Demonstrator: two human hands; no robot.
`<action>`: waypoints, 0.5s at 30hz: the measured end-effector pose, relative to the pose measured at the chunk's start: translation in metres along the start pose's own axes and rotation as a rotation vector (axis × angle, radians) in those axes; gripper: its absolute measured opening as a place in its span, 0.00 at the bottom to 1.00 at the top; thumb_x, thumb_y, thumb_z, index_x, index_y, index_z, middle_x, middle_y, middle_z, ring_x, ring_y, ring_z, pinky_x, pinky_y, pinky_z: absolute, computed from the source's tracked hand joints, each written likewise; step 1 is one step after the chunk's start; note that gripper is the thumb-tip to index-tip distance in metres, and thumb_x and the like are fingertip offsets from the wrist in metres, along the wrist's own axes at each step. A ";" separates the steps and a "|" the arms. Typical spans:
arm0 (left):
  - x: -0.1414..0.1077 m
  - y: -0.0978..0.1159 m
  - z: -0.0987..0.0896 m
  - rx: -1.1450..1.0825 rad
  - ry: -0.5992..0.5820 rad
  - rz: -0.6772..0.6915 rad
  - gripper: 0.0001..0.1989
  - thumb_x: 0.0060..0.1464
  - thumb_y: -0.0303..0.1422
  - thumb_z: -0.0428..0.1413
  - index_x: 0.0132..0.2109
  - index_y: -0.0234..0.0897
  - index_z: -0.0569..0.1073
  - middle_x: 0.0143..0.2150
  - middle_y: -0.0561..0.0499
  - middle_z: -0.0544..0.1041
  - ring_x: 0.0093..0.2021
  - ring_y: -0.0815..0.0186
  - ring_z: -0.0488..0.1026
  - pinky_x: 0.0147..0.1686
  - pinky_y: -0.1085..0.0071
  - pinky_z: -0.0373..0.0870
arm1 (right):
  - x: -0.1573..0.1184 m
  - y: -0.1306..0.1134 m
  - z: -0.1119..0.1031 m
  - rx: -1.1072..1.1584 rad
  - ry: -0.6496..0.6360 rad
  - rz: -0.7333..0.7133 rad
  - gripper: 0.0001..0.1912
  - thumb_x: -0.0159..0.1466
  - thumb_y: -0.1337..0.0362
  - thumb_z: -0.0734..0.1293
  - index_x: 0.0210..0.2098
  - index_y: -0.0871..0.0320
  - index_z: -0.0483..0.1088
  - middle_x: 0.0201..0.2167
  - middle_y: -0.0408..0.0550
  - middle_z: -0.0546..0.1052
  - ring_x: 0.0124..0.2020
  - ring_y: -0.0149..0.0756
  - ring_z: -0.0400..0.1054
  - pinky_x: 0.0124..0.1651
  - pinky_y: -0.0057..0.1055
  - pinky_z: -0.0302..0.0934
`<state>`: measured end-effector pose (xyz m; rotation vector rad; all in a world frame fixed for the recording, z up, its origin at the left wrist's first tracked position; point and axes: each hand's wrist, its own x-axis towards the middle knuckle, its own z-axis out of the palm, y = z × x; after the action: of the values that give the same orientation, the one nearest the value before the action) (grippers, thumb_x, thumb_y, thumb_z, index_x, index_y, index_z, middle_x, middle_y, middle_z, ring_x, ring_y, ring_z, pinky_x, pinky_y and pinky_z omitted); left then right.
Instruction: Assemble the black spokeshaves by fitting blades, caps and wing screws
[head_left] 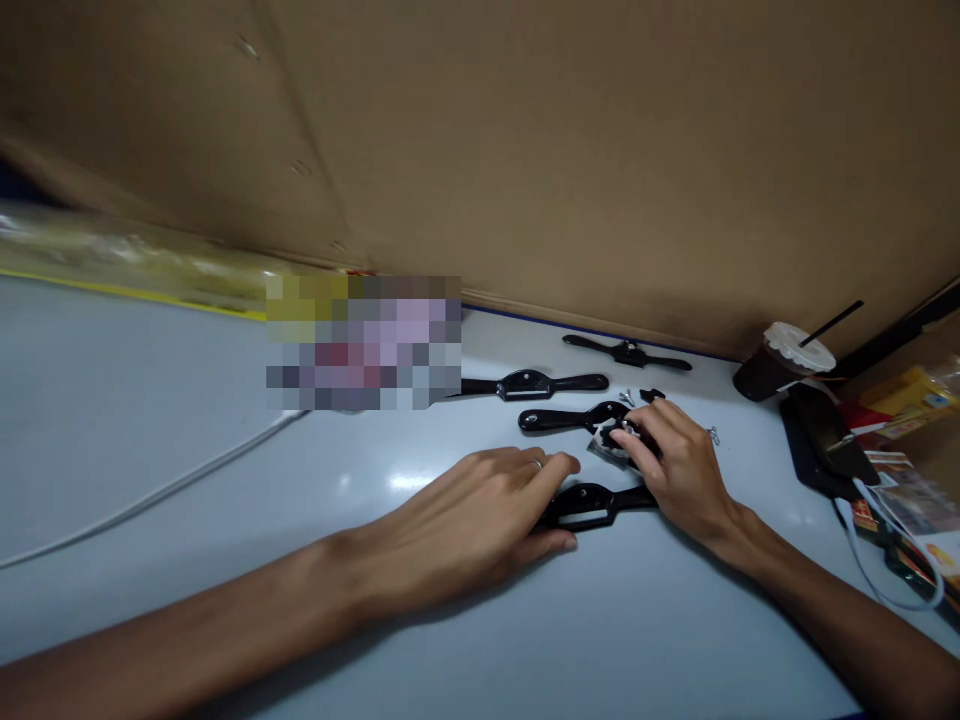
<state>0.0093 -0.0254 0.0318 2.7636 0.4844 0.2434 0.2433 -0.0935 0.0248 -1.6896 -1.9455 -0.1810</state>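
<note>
My left hand [499, 505] is wrapped round the left handle of a black spokeshave [585, 505], which lies near me on the table. My right hand [679, 465] pinches a small dark metal part [609, 440], partly hidden by the fingers, just above that tool. Right behind it lies a second spokeshave [559, 420], its right side covered by my hand. Two more sit farther back: a middle spokeshave [525, 385] and a rear spokeshave [628, 353] by the wall. A silvery wing screw [627, 398] and a small black piece [652, 396] rest beyond my right fingers.
On the right stand a lidded cup with a straw [780, 360], a dark phone-like object [829, 440] and a white cable [892, 590]. Another wing screw [714, 435] lies near the right hand. A cardboard wall [562, 150] closes off the back. One item at left is blurred out.
</note>
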 end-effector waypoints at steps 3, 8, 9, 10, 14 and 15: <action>0.000 0.000 -0.001 0.039 -0.007 0.040 0.08 0.63 0.34 0.60 0.44 0.38 0.68 0.35 0.52 0.76 0.30 0.63 0.71 0.30 0.68 0.59 | 0.001 0.002 -0.002 -0.091 -0.003 -0.009 0.14 0.73 0.58 0.62 0.37 0.58 0.75 0.33 0.49 0.73 0.35 0.40 0.69 0.39 0.35 0.62; 0.001 -0.002 0.000 0.098 0.033 0.113 0.07 0.64 0.34 0.59 0.41 0.37 0.69 0.34 0.52 0.75 0.30 0.64 0.69 0.30 0.68 0.59 | 0.004 0.010 -0.003 -0.155 -0.012 0.036 0.08 0.69 0.65 0.64 0.42 0.59 0.75 0.35 0.50 0.76 0.36 0.41 0.70 0.40 0.37 0.63; 0.001 -0.002 0.000 0.096 0.043 0.120 0.07 0.64 0.34 0.59 0.41 0.37 0.69 0.34 0.52 0.74 0.30 0.64 0.69 0.30 0.68 0.59 | 0.005 0.012 -0.003 -0.165 -0.011 0.044 0.08 0.68 0.66 0.64 0.42 0.59 0.75 0.35 0.50 0.76 0.36 0.42 0.70 0.40 0.37 0.62; 0.001 -0.002 0.000 0.092 0.051 0.124 0.07 0.64 0.34 0.59 0.41 0.37 0.69 0.34 0.52 0.74 0.30 0.64 0.69 0.30 0.68 0.59 | 0.005 0.014 -0.003 -0.175 -0.011 0.049 0.08 0.67 0.68 0.63 0.42 0.59 0.75 0.35 0.50 0.76 0.37 0.42 0.70 0.40 0.37 0.62; 0.000 -0.002 -0.001 0.071 0.075 0.131 0.06 0.66 0.34 0.56 0.40 0.37 0.69 0.33 0.52 0.74 0.29 0.65 0.68 0.29 0.69 0.58 | 0.010 0.025 -0.006 -0.209 -0.020 0.067 0.12 0.65 0.72 0.60 0.39 0.58 0.75 0.35 0.51 0.76 0.38 0.44 0.70 0.41 0.38 0.63; 0.000 -0.002 -0.001 0.069 0.076 0.130 0.06 0.66 0.34 0.55 0.40 0.37 0.69 0.33 0.52 0.74 0.29 0.65 0.68 0.29 0.69 0.58 | 0.011 0.029 -0.008 -0.217 -0.019 0.078 0.13 0.65 0.72 0.59 0.40 0.58 0.75 0.36 0.52 0.77 0.39 0.45 0.70 0.42 0.39 0.63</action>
<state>0.0086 -0.0232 0.0324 2.8659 0.3383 0.3704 0.2726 -0.0812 0.0297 -1.9081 -1.9278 -0.3594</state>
